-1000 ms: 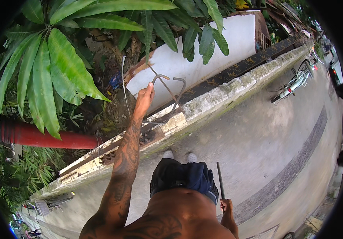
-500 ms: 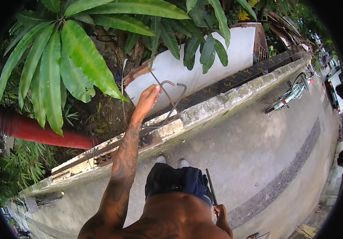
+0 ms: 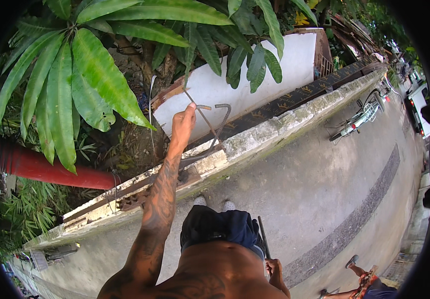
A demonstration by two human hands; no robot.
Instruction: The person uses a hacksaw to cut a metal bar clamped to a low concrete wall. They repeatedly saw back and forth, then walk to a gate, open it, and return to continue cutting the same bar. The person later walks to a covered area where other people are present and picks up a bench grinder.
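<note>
My left hand [image 3: 184, 122] is closed near the short end of a bent steel bar [image 3: 226, 119], held out over the low wall. The bar's two hooked ends lie close together but apart, and its lower part comes down at the wall top. A thin straight rod [image 3: 203, 115] slants past my fingers; whether I grip it too cannot be made out. Low at my right side, my right hand [image 3: 275, 271] is wrapped round a dark metal rod [image 3: 263, 231] that points forward beside my shorts.
A low concrete wall [image 3: 275, 129] crosses ahead, with a white panel [image 3: 260, 74] behind it. Large leaves [image 3: 95, 74] hang over the left, above a red pipe [image 3: 50, 167]. A bicycle [image 3: 362, 117] stands at right; another person [image 3: 369, 289] is at lower right.
The bar end by my left hand has turned from curving upward to pointing more sideways. Another person has come further into view at the lower right. My right hand still holds its rod.
</note>
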